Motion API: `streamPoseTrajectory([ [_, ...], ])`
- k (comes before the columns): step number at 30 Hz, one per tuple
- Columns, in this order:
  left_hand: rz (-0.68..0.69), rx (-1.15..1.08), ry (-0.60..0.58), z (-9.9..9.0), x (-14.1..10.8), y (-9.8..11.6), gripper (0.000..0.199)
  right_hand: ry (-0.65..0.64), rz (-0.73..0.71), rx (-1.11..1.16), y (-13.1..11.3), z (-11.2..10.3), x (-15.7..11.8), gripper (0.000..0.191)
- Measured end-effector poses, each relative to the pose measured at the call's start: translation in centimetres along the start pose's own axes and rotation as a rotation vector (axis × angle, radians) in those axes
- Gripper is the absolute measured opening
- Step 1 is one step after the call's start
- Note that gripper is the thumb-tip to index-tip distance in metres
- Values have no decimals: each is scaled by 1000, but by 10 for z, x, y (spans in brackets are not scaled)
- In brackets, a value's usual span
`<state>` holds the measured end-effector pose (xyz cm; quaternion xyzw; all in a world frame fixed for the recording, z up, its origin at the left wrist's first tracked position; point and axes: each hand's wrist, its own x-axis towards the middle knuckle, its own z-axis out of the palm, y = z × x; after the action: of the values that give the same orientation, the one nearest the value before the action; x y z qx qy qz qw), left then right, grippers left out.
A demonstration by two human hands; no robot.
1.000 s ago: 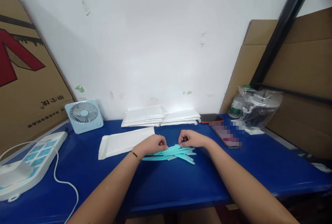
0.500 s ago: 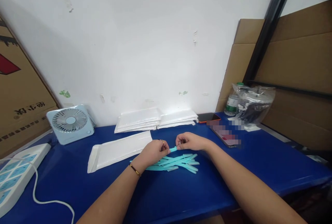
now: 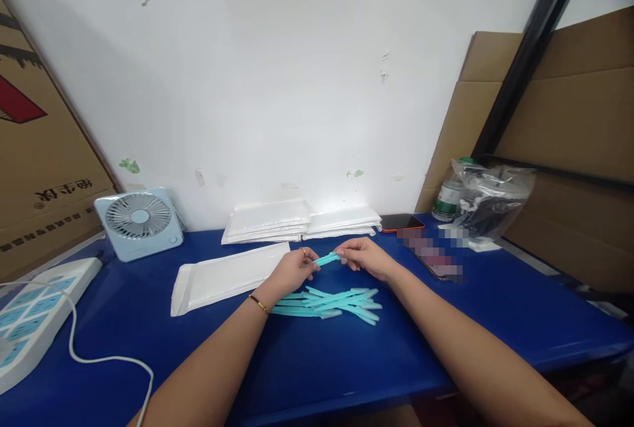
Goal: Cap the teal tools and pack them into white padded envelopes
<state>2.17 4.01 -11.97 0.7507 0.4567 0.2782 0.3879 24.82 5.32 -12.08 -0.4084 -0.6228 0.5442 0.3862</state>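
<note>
Slim turquoise eyebrow razors with translucent tips lie in a loose, crossed pile on the blue table. Above and behind that pile, both hands hold a few more of the razors between them. My left hand pinches their left end, fingers closed. The right end sits between the thumb and fingers of my right hand, also closed. How many razors are held, I cannot tell. Just left of my left hand lies a white padded mailer, flat on the table.
Stacked white mailers lie along the wall. At left are a light-blue fan and a power strip with a white cable. Phones, a bottle and a clear plastic bag are at right.
Both hands have lifted away from the pile and moved slightly back with the razors held between them. The pile is now more exposed. The camera view has shifted a little.
</note>
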Motion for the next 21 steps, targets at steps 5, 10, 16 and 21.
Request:
streamPoseTrajectory([
  [5, 2, -38, 39, -5, 3, -8, 20, -3, 35, 37, 0, -5, -2, 36],
  [10, 7, 67, 54, -7, 2, -7, 23, 41, 7, -192, -1, -9, -2, 33],
  [16, -29, 244, 131, -13, -1, -3, 25, 111, 13, -345, 2, -38, -3, 35],
  [21, -12, 193, 144, -15, 0, -6, 28, 91, -110, -565, -7, -39, -8, 35],
])
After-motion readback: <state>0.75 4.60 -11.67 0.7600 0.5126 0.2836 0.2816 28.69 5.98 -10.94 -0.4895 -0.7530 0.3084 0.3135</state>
